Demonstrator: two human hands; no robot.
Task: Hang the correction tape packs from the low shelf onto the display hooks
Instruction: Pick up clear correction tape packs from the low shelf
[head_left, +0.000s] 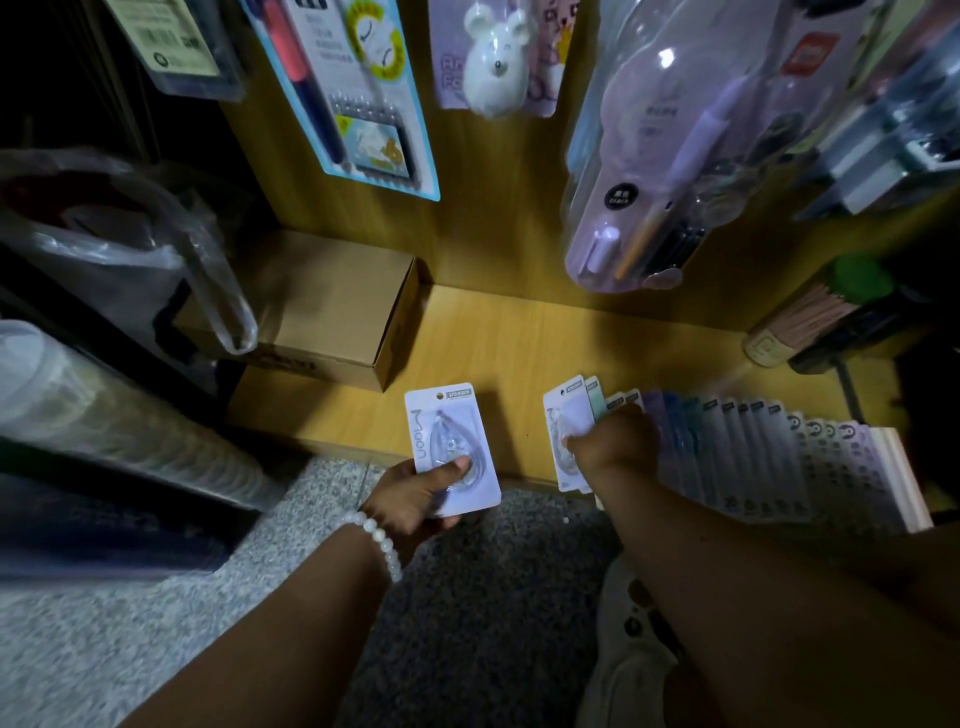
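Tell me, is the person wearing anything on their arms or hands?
Yes. The left wrist has a bracelet of round, milky white beads. Both forearms are bare, with no sleeves showing. The right hand wears no ring, watch or glove that I can see.

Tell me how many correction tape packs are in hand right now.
2 that I can make out: one in the left hand, a white pack held over the shelf edge; one pinched by the right hand at the left end of the shelf row. More may sit behind it.

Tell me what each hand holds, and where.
Left hand grips one correction tape pack by its lower end. Right hand pinches the front pack of the shelf row mid-card.
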